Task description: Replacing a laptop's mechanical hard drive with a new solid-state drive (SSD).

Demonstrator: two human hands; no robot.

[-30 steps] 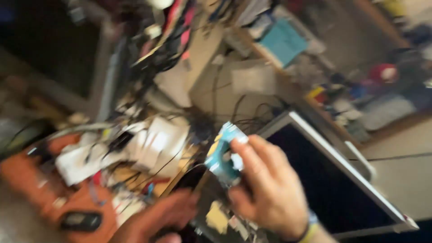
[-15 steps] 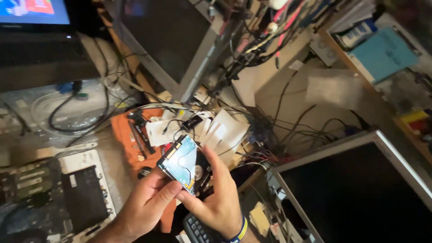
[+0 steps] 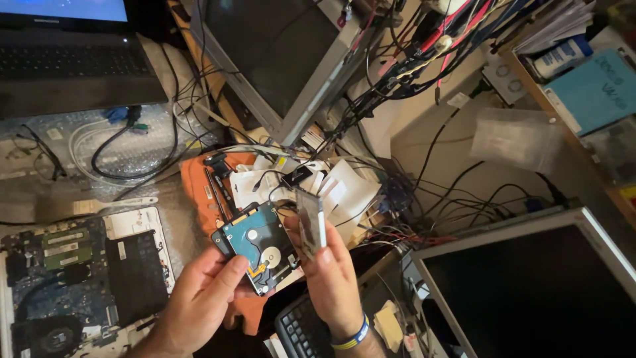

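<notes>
Above a cluttered workbench, two hands hold two drives.
The left hand (image 3: pixel 199 301) pinches a hard drive (image 3: pixel 260 246), blue circuit board up, over an orange cloth (image 3: pixel 199 185); the right hand (image 3: pixel 334 278) grips a thin silver drive (image 3: pixel 311 221) edge-on, just beside it.

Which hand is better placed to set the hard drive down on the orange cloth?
Probably left. The left hand already holds the hard drive just above the orange cloth; the right hand is occupied with a clear plastic piece.

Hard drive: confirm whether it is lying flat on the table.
No, the hard drive is held up off the clutter by the left hand.
</notes>
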